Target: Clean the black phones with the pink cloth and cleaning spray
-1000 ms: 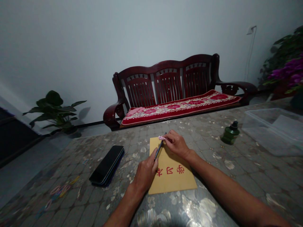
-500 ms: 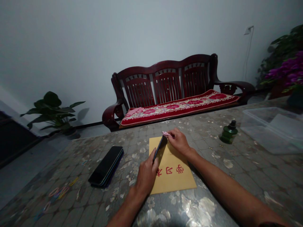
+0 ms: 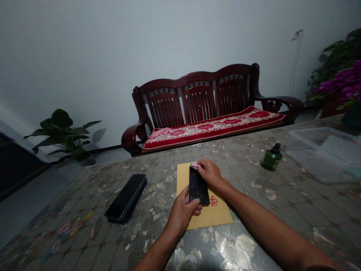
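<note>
A black smartphone (image 3: 198,187) faces up above a tan booklet (image 3: 208,220) with red characters, most of them covered. My left hand (image 3: 183,209) is closed on the phone's near end, thumb on the dark face and fingers at the edge. At the far end, my right hand (image 3: 210,173) pinches a small pink cloth (image 3: 194,165) against the phone's top edge. Part of the cloth is hidden under the fingers.
Stacked phones (image 3: 126,197) lie to the left, near colourful bands (image 3: 70,227). A green bottle (image 3: 272,158) and a clear plastic box (image 3: 318,162) stand on the right of the patterned table (image 3: 158,241). Beyond it is a wooden bench (image 3: 199,98).
The phone has turned from edge-on to lying face up towards me. My left hand rolled with it, and my right hand with the cloth moved slightly down along its top.
</note>
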Tool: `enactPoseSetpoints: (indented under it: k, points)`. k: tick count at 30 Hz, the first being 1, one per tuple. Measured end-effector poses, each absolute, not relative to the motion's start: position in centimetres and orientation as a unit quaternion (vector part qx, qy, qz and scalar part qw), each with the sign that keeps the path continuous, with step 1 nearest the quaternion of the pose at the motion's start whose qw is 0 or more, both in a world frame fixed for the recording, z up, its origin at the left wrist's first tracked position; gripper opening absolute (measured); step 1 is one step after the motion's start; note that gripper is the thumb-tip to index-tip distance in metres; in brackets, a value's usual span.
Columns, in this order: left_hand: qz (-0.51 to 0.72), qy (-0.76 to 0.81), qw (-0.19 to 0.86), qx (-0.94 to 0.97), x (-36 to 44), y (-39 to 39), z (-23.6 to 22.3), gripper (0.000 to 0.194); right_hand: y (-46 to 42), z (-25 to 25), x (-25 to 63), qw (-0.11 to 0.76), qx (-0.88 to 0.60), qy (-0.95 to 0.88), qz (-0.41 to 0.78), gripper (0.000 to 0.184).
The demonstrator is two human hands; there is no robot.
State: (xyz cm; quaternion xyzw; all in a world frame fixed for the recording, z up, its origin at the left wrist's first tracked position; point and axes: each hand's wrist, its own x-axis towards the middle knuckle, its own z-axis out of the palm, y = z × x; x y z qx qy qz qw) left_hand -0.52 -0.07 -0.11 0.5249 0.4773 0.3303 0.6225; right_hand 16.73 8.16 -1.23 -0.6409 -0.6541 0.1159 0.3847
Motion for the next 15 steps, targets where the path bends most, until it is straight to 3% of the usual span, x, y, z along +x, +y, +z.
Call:
enactPoseSetpoints:
  k: [5,15]
  points:
    - [0.315,0.474,0.609,0.552,-0.7,-0.2,-1.4,0.104,7.9,-1.7,16.5,0.373,-0.642,-0.664,0.091,0.016]
    - [0.208,0.541,0.505,0.640,-1.8,0.0,-0.4,0.085,8.1,-1.4,17.3,0.365,-0.629,-0.671,0.147,0.020]
